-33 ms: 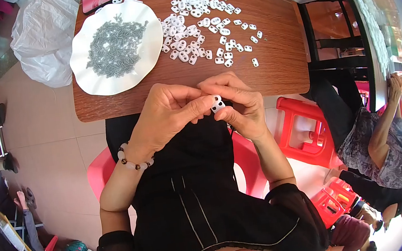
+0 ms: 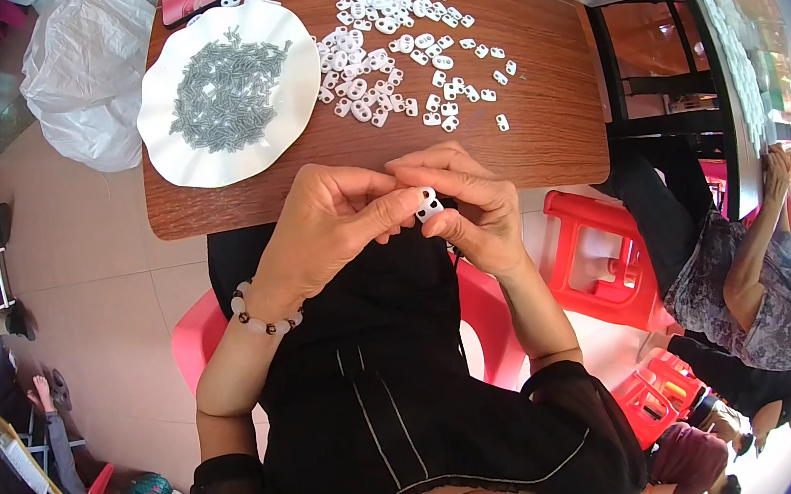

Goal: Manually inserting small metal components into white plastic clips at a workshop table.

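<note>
Fingers half-hide the small white piece [image 2: 428, 205] (shape unclear).

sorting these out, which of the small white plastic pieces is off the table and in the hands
The white piece pinched between the left hand and right hand at the table's near edge. All the others lie loose on the wooden table.

On the table [image 2: 549, 129], the plate [image 2: 177, 155] of springs [image 2: 223, 90] lies left of the scattered clips [image 2: 392, 60].

She wears a black dress with thin pale seams and sheer black sleeves. A beaded bracelet [image 2: 264, 314] of pale and dark beads circles her left wrist.
</note>
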